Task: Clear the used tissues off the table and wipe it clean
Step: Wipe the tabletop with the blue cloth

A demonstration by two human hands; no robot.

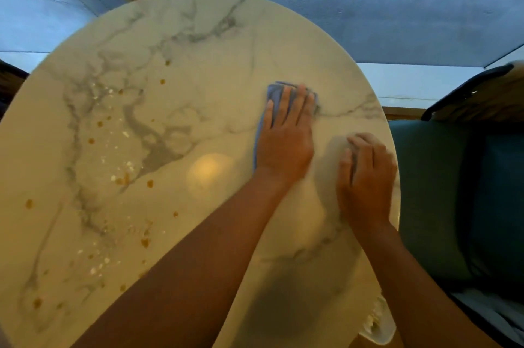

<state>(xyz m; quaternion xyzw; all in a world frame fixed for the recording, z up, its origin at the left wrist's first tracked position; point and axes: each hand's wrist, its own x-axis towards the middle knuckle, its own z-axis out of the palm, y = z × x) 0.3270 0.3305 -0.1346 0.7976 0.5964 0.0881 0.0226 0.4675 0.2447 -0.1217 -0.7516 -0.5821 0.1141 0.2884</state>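
Note:
A round white marble table fills the view. My left hand presses flat, fingers straight, on a folded blue cloth right of the table's middle. My right hand rests near the table's right edge with its fingers curled under. A pale blur shows at its fingertips, and I cannot tell whether it holds anything. Brown drops and white specks are scattered over the left half of the tabletop. A crumpled white mass, perhaps tissue, shows at the table's lower right edge.
A teal upholstered seat stands close against the table's right side, with a dark-edged cushion above it. Grey floor lies beyond the far edge. A lamp's reflection glows near the table's middle.

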